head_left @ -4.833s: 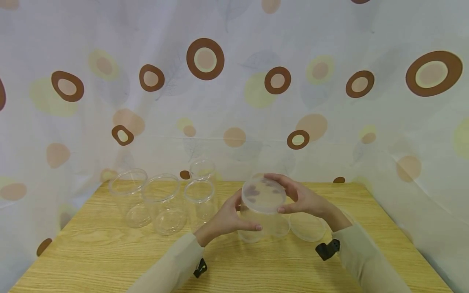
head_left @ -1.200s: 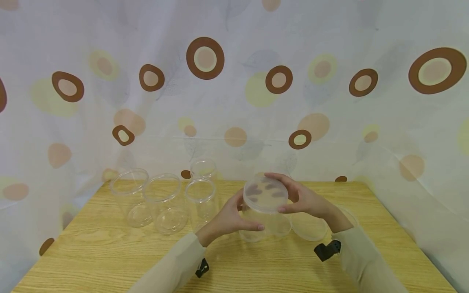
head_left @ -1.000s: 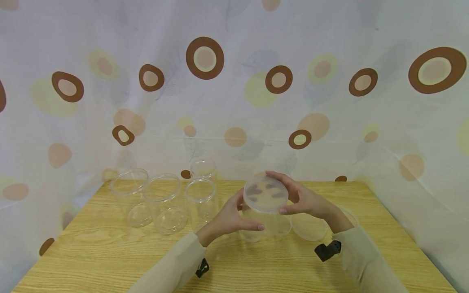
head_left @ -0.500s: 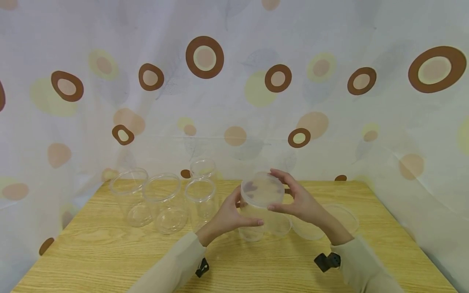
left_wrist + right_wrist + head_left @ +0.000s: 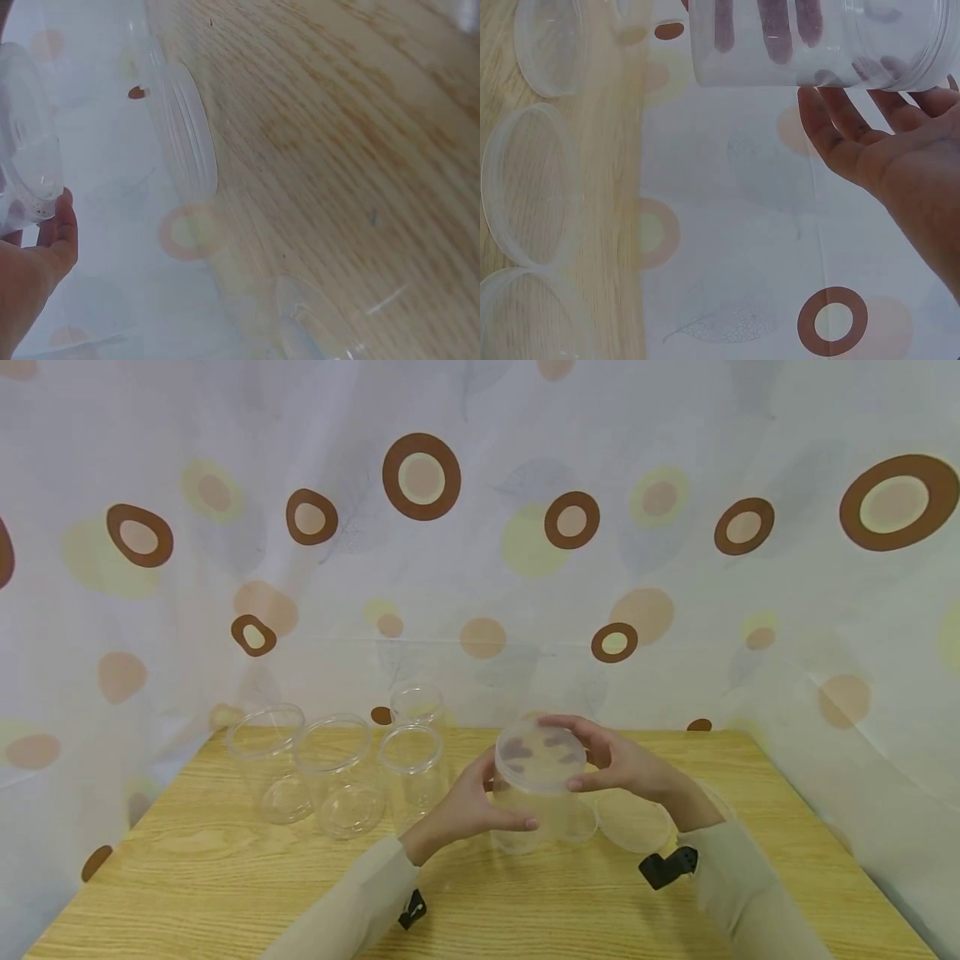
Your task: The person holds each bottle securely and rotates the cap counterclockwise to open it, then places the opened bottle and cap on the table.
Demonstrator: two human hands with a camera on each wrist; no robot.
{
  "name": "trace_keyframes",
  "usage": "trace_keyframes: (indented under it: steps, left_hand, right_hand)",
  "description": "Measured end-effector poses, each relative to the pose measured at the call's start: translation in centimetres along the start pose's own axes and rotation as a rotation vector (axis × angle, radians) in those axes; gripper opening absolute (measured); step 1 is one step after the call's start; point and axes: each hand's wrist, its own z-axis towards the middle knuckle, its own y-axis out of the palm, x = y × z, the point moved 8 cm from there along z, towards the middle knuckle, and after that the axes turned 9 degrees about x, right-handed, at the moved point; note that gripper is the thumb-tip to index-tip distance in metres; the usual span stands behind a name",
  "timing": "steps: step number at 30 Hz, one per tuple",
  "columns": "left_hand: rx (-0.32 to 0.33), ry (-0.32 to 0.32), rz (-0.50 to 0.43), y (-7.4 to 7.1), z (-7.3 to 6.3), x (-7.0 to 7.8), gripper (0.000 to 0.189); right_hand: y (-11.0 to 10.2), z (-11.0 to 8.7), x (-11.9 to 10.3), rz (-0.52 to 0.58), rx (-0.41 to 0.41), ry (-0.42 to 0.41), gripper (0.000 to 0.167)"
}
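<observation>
A clear plastic jar (image 5: 517, 806) with a translucent lid (image 5: 542, 758) on top is held upright over the wooden table. My left hand (image 5: 472, 806) grips the jar's side, thumb in front and fingers behind it. My right hand (image 5: 618, 764) grips the lid's rim from the right, thumb at the near edge and fingers at the far edge. Dark finger shapes show through the lid. In the right wrist view the jar (image 5: 742, 67) lies across the top, with fingers visible through its wall.
Several clear jars without lids stand at the left, among them a wide jar (image 5: 332, 747) and a narrower jar (image 5: 411, 756). Loose round lids lie at the right, one lid (image 5: 633, 822) just beyond my hands. A patterned curtain (image 5: 480, 568) hangs behind the wooden table (image 5: 480, 910).
Half a second ago my right thumb was farther left along the lid's rim, its fingers farther back; now the hand has turned back to its earlier grip. My left hand stays on the jar.
</observation>
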Motion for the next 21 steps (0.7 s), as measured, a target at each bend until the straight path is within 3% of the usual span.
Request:
trace_keyframes:
  steps: [5,8,13,21]
  left_hand:
    - [-0.001,0.012,-0.002,0.0,0.0,0.1,0.09]
    - [0.016,0.028,0.018,0.0,0.2,-0.6,0.091]
    - [0.062,0.037,0.077,-0.3,0.8,-2.5,0.09]
    - [0.099,0.047,0.089,-0.5,0.7,-1.9,0.091]
  right_hand:
    - [0.1,0.1,-0.4,0.06,-0.051,-0.024,0.076]
    - [0.1,0.0,-0.6,0.063,-0.032,-0.053,0.08]
    - [0.0,-0.5,-0.7,-0.033,0.11,-0.046,0.085]
    - [0.4,-0.9,-0.8,-0.246,0.301,0.028,0.084]
